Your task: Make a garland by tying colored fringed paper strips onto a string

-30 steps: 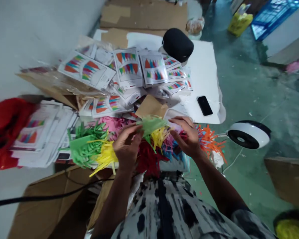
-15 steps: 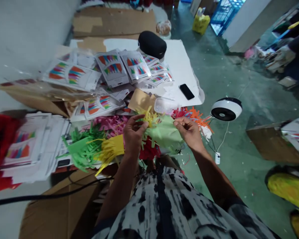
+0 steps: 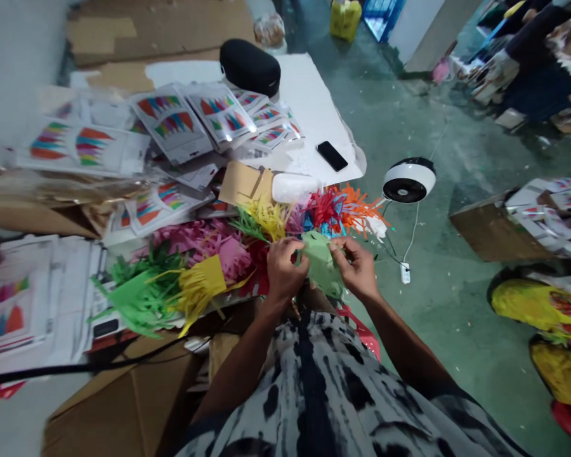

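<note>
A light green piece of tissue paper (image 3: 324,270) is stretched between my two hands, close to my body. My left hand (image 3: 286,270) pinches its left edge, the fingers curled. On the other side my right hand (image 3: 354,265) grips the upper right edge between thumb and fingers. Just beyond them lie fringed paper tassels: yellow (image 3: 266,217), red (image 3: 327,209) and orange (image 3: 359,209). Left of my left hand are a pink tassel heap (image 3: 235,257), a yellow fringed piece (image 3: 202,289) and a green one (image 3: 140,301).
Printed packets (image 3: 171,124) pile up on the table, with a black case (image 3: 250,67) and a phone (image 3: 332,156) behind. A white-and-black fan (image 3: 409,180) stands to the right, its cable on the floor. Further right is a carton (image 3: 485,228). A co-worker (image 3: 537,70) is at upper right.
My view has swung right. The green tissue paper has come nearer my body and looks smaller, my hands closer together. The yellow tassel by my left hand now lies apart from it.
</note>
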Motion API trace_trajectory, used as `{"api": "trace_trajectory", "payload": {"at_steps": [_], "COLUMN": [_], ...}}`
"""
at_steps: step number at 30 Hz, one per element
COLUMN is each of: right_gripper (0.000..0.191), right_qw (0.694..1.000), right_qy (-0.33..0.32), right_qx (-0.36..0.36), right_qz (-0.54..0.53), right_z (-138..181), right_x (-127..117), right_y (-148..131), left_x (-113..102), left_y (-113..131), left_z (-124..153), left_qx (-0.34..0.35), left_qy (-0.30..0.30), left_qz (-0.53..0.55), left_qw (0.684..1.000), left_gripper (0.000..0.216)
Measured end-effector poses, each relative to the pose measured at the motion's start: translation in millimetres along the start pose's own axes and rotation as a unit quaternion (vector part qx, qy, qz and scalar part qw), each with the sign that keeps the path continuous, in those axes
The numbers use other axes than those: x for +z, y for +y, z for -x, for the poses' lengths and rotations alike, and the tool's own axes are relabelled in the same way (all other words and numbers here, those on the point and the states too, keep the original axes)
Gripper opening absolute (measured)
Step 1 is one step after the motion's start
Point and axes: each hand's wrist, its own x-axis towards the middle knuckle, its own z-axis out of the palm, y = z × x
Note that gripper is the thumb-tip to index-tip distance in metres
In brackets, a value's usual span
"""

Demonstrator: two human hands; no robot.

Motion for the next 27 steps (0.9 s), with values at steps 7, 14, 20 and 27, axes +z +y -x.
{"api": "trace_trajectory", "payload": {"at_steps": [7, 14, 20, 27], "right_gripper": [0.042, 0.05, 0.052, 0.048], "right_qw": [0.991, 0.981, 0.977, 0.986], "right_qy": [-0.094, -0.076, -0.069, 0.011], "right_qx": [0.074, 0.141, 0.164, 0.043], "right_qz": [-0.055, -0.111, -0.118, 0.16], "right_z": [-19.6, -19.1, -9.0, -1.1], "right_x": [-43.0, -52.4, -50.7, -68.7], "right_y": [17.9, 30.2, 45.9, 59.7], "left_x": [-38.4, -28.8, 49.3, 81.3], "left_y": [-35.7, -5.1, 10.8, 23.7], "left_z": [-3.1, 42.2, 61.3, 32.9], "left_qx": [-0.118, -0.24, -0.438, -0.524], "left_qy": [-0.004, -0.087, -0.184, -0.037], "left_qz": [0.006, 0.185, 0.476, 0.594], "left_qw": [0.993, 0.949, 0.74, 0.609], "left_gripper": [0.025, 0.027, 0.054, 0.027]}}
